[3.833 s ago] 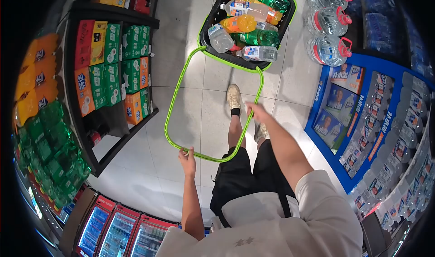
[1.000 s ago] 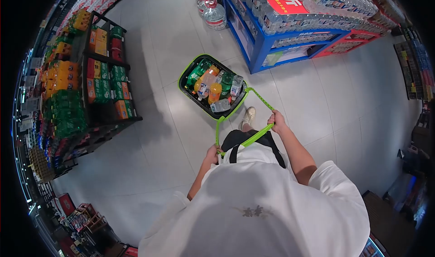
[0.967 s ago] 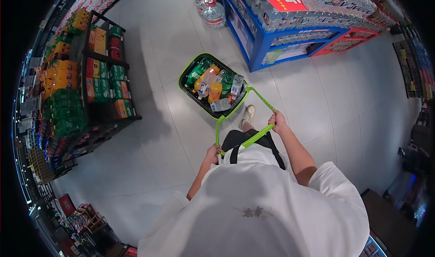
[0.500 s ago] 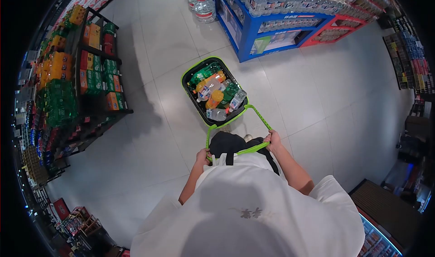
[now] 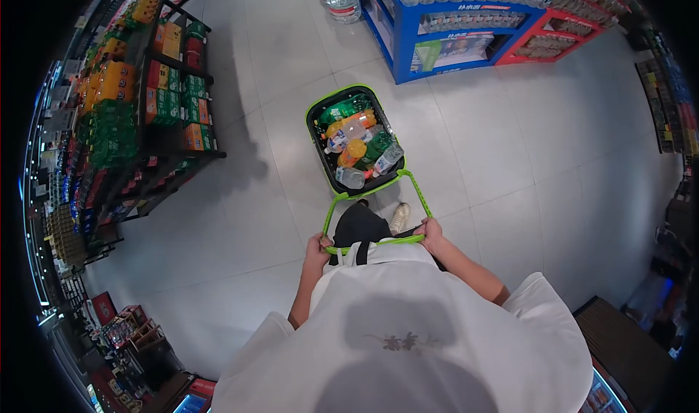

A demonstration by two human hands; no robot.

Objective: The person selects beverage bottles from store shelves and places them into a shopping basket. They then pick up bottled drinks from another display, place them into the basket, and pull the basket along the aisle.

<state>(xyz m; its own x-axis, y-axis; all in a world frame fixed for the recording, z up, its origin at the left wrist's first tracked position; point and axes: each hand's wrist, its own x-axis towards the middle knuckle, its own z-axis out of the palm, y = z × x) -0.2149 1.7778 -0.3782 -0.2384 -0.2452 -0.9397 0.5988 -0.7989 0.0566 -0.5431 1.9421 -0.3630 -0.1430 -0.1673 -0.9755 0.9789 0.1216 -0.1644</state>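
A black shopping basket with a lime-green rim [image 5: 314, 164] is on the tiled floor in front of my feet. Several drink bottles lie jumbled in it, among them a green bottle [image 5: 345, 109], an orange bottle [image 5: 352, 153] and a clear bottle [image 5: 350, 177]. Its long green handle [image 5: 419, 195] reaches back to my waist. My left hand [image 5: 317, 248] is closed round the handle's left corner, and my right hand [image 5: 429, 232] grips the right corner. The handle's crossbar runs between them, close against my white shirt.
On the left stands a black shelf rack [image 5: 164, 114] stacked with drink packs. A blue display stand [image 5: 405, 49] of water bottles joins a red stand [image 5: 524, 48] ahead on the right. Large water jugs [image 5: 342, 4] sit beside the blue one. My light shoe [image 5: 400, 217] shows behind the basket.
The stands ahead have shifted upward and right in view, and the left rack has moved right. The basket appears slightly higher and further right. Both hands keep their hold; a shoe shows more.
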